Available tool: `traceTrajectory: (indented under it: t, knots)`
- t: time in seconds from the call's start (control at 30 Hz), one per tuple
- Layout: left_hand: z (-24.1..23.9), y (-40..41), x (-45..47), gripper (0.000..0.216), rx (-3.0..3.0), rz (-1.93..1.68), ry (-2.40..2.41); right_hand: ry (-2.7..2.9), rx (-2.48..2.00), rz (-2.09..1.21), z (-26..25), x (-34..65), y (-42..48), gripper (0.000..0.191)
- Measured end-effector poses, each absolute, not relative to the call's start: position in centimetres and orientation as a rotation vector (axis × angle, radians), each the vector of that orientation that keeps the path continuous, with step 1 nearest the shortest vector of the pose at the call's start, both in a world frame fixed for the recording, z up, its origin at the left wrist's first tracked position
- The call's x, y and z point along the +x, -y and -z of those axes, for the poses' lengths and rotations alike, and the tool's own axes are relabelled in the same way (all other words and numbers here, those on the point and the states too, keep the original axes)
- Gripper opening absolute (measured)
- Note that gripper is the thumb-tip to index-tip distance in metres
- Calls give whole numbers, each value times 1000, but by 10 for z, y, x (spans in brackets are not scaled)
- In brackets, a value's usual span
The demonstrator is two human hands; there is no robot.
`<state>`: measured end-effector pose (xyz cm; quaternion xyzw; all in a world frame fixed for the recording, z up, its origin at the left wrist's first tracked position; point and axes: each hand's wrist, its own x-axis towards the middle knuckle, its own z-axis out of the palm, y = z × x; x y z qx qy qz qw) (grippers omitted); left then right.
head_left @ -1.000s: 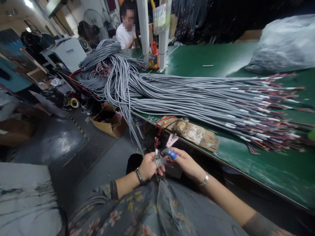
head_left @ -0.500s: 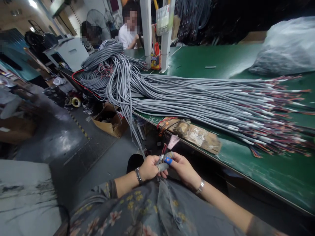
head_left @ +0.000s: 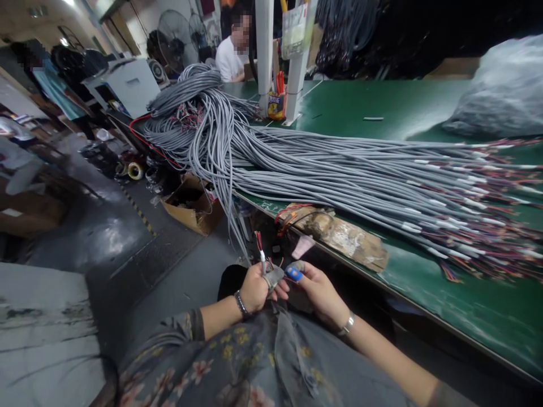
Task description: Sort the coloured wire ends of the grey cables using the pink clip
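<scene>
My left hand (head_left: pixel 255 288) is closed round the end of a grey cable (head_left: pixel 262 257), whose stripped red and dark wires stick up above my fist. A taped finger guard covers one finger of that hand. Just to its right, my right hand (head_left: pixel 316 288) is pinched beside the wire ends, with blue and grey guards on thumb and forefinger. Whether it holds a wire I cannot make out. Both hands hover over my lap, below the table's near edge. The cable runs up to a big pile of grey cables (head_left: pixel 322 164) on the green table (head_left: pixel 445 282).
The cables' coloured wire ends (head_left: pixel 487 203) fan out at the right. A taped cardboard pad (head_left: pixel 339 234) lies on the table's edge. A cardboard box (head_left: pixel 190 206) sits on the floor. A plastic bag (head_left: pixel 500 96) is far right. A person in white (head_left: pixel 231 53) sits beyond two white posts (head_left: pixel 265 51).
The cable end in my left hand has tipped upright, so its wires stand higher. My right hand has shifted slightly away from it. The view has drifted a little to the left.
</scene>
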<state>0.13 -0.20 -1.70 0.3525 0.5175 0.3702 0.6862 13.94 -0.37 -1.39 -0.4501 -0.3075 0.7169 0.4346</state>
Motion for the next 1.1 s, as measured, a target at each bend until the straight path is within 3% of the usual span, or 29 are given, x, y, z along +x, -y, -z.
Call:
traceTrajectory:
  t: [0.23,0.87,1.1]
  knots:
    - [11,3,0,53,994,-635,-1085,646,-1165,-1796,14,138,0,46]
    - [5,1,4,47,727,-884,-1126,660,-1068,-1664,23,151,-6,36]
    - [-9,-3,11,49,743,-841,-1066,605,-995,-1831,11,158,-31,48]
